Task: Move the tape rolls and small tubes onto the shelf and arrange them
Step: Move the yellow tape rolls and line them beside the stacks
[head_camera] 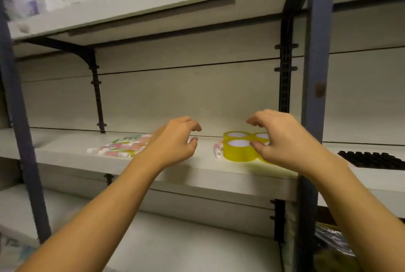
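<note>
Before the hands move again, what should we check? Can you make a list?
1. Tape rolls on the shelf: ok.
2. Tape rolls grouped together: ok, bunched side by side.
3. Tubes in one pile: not ok, stray tubes lie beside the tape.
4. Left hand free: ok, holds nothing.
5. Right hand free: cannot tell, fingers curl at the tape.

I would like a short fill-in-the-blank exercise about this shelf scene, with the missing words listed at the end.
1. The tape rolls on the shelf are ____ in colour.
2. The group of small tubes lies to the ____ of the tape rolls.
3. The right hand is over the ____ rolls.
4. The left hand holds ____.

Missing words: yellow; left; tape; nothing
</note>
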Available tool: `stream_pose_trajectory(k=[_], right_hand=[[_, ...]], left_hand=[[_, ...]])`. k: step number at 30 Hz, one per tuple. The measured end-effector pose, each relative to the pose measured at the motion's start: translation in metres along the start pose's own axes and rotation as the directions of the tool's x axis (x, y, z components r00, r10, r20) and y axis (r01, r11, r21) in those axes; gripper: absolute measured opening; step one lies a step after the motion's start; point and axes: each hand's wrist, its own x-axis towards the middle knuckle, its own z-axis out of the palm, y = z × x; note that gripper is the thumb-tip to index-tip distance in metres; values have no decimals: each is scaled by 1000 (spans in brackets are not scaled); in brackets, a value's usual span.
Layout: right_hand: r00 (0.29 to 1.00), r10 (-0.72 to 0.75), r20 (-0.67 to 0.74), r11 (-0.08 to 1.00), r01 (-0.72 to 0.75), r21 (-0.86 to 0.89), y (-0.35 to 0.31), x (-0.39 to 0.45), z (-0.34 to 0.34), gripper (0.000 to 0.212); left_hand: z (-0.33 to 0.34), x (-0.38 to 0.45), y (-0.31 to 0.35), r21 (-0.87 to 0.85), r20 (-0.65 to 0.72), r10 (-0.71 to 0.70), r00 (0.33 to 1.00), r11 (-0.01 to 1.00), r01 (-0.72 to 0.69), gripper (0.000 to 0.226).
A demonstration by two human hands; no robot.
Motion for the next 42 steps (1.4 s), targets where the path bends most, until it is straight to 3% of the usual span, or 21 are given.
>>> stream_pose_trajectory(k=[9,14,18,20,25,28,31,38,42], right_hand=[[988,134,80,985,-124,-124,-5,2,17,47],[971,223,84,961,-205,-185,-18,-4,19,48],[962,267,67,944,-247,-218,-29,-6,24,48],[954,293,61,935,-273,-225,-32,-7,25,47],[933,352,72,912,-324,-253,-40,-10,29,46],[928,366,76,901,-332,-280,-42,-12,29,45],[919,388,76,889,-351,-295,-40,-12,30,44],[884,451,127,851,-383,-359,-29,8,54,44],[805,564,183,784,-452,-425,-12,21,67,44]], left_hand=[[47,56,-1,-128,79,178,981,978,-167,35],[80,78,12,-170,228,321,919,943,-287,48],[100,87,16,-185,300,411,861,910,-371,25],[102,89,18,-221,291,459,839,886,-407,19],[101,91,25,-245,264,522,811,850,-467,47],[97,87,28,-240,263,480,837,873,-425,38],[83,84,22,-228,173,462,870,878,-421,20],[24,82,-22,-242,-46,388,921,890,-387,23],[7,67,-57,-211,-98,347,933,909,-360,22]])
